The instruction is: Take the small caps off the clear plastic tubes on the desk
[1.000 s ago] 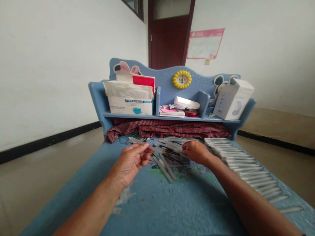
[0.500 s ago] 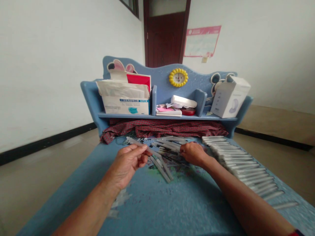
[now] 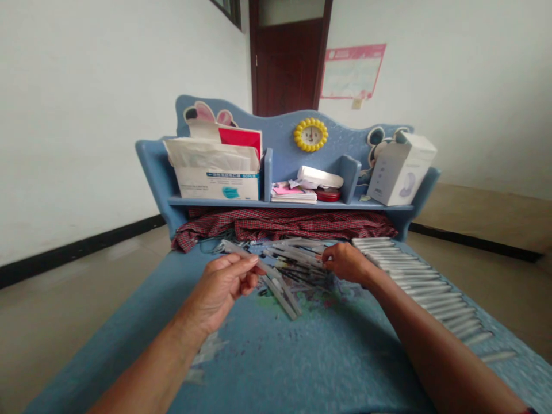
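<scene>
Between thumb and fingers, my left hand [image 3: 226, 283] pinches a translucent pen barrel [image 3: 233, 248], which slants across the left edge of a loose pile. My right hand [image 3: 346, 263] is at the pile's right end, fingertips pressed together. Whatever they hold is too small to make out. The pile has several clear pen barrels [image 3: 297, 251] and thin dark refills [image 3: 294, 272]. Two more clear barrels [image 3: 282, 299] point toward me below my left fingertips. A long row of pens [image 3: 425, 287] lies side by side along the table's right side.
A blue table [image 3: 302, 368] carries everything, with clear plastic scraps [image 3: 210, 348] near my left forearm. Behind the pile lie a red checked cloth [image 3: 293, 223] and a blue shelf [image 3: 276, 203] holding a mask box [image 3: 215, 172], a white box [image 3: 401, 172] and a red tin [image 3: 328, 196].
My right hand has shifted slightly right and up at the pile, its fingers showing more clearly. My left hand keeps its hold on the barrel. The view has moved slightly.
</scene>
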A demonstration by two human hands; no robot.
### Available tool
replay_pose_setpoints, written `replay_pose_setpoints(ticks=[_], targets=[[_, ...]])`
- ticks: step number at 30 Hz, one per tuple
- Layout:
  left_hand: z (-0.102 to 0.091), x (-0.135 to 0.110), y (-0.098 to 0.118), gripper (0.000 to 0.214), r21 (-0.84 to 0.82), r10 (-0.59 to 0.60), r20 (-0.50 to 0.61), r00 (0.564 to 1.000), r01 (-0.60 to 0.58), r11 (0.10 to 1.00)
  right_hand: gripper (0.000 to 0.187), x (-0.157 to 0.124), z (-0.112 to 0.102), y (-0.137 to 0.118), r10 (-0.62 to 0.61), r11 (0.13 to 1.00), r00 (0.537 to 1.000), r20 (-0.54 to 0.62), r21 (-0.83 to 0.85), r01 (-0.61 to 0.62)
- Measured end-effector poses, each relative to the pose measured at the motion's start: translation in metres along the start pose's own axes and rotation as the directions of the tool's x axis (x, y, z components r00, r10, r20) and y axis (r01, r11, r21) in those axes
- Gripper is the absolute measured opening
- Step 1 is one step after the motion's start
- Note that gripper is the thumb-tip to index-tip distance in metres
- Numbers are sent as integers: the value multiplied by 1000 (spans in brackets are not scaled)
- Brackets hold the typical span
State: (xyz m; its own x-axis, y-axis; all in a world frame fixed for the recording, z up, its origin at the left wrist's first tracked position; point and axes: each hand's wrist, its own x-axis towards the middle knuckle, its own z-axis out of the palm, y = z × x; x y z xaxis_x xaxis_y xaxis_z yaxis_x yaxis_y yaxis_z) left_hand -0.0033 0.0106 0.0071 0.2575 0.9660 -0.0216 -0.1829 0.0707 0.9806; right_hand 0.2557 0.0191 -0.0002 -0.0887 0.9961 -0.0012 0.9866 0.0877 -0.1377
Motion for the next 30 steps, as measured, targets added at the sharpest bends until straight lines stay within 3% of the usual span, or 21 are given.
replay_pose_setpoints(ticks=[8, 11, 17, 20, 30], targets=[[1, 1, -1, 16, 33, -27, -23, 999, 28, 999, 20, -8, -9, 1, -42, 998, 998, -48, -40, 40], [2, 2, -1, 16, 44, -38, -31, 999, 39, 998, 22, -13, -10, -4, -44, 997, 990, -135, -76, 34], [6, 1, 1, 16, 65, -50, -42, 998, 53, 996, 34, -24, -12, -18, -146, 989, 901, -408, -52, 137], [6, 1, 1, 16, 75, -48, -34, 998, 51, 996, 40, -25, -11, -22, -153, 988, 869, -472, -60, 141], [1, 2, -2, 17, 85, -55, -5, 998, 55, 995, 30, -20, 0, -18, -178, 970, 934, -310, -215, 113]])
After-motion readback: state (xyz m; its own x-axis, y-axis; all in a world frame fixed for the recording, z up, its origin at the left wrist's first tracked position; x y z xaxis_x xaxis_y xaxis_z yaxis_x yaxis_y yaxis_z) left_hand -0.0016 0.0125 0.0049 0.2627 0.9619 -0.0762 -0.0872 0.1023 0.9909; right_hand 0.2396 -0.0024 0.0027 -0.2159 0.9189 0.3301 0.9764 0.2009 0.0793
